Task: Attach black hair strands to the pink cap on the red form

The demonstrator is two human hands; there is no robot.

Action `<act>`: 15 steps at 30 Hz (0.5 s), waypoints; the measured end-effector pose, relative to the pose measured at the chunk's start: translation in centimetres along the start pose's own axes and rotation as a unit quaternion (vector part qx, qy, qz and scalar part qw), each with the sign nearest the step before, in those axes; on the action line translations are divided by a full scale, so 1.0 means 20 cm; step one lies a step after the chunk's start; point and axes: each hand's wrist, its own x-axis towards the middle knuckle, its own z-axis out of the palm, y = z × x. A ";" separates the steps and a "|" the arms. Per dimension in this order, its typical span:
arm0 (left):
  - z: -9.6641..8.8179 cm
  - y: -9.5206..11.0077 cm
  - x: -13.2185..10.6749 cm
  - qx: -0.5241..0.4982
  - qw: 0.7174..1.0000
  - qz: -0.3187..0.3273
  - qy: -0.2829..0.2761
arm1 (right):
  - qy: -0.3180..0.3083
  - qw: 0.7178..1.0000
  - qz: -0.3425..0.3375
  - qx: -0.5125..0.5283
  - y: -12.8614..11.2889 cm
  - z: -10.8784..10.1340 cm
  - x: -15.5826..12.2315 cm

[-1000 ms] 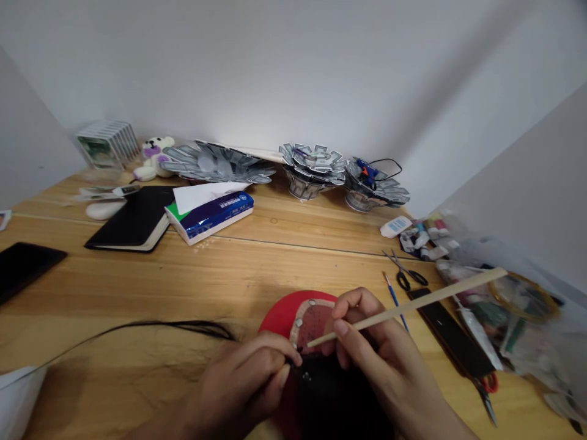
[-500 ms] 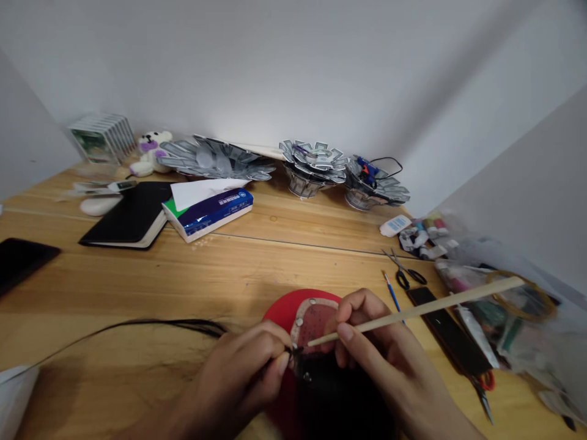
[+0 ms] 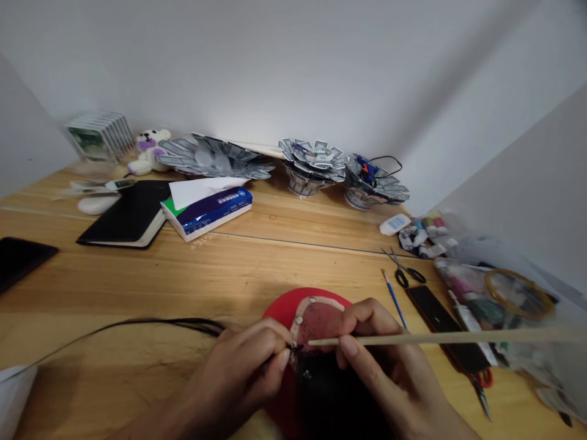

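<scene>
- In my head view, my left hand (image 3: pixel 247 360) is closed in a pinch on a long lock of loose black hair (image 3: pixel 183 322), which trails leftward over the pale wooden desk (image 3: pixel 206 269).
- My right hand (image 3: pixel 389 366) pinches a long, thin, pale stick (image 3: pixel 435 338) between thumb and fingers, its tip at the pink, pale-edged mesh (image 3: pixel 318 324).
- The mesh lies on a rounded red form (image 3: pixel 279 311) between my hands, dark hair (image 3: pixel 339 397) covering its near part.
- Beyond my right hand lies a slim blue brush (image 3: pixel 395 298), near black-handled metal scissors (image 3: pixel 401 269).
</scene>
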 end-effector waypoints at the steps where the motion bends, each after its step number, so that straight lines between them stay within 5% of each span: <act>1: 0.00 0.00 0.00 0.001 1.000 -0.001 -0.003 | -0.001 1.000 -0.012 -0.018 0.01 0.00 -0.01; 15: 0.01 -0.03 -0.04 0.035 0.999 0.000 -0.020 | 0.003 0.976 -0.129 -0.175 0.03 0.00 -0.06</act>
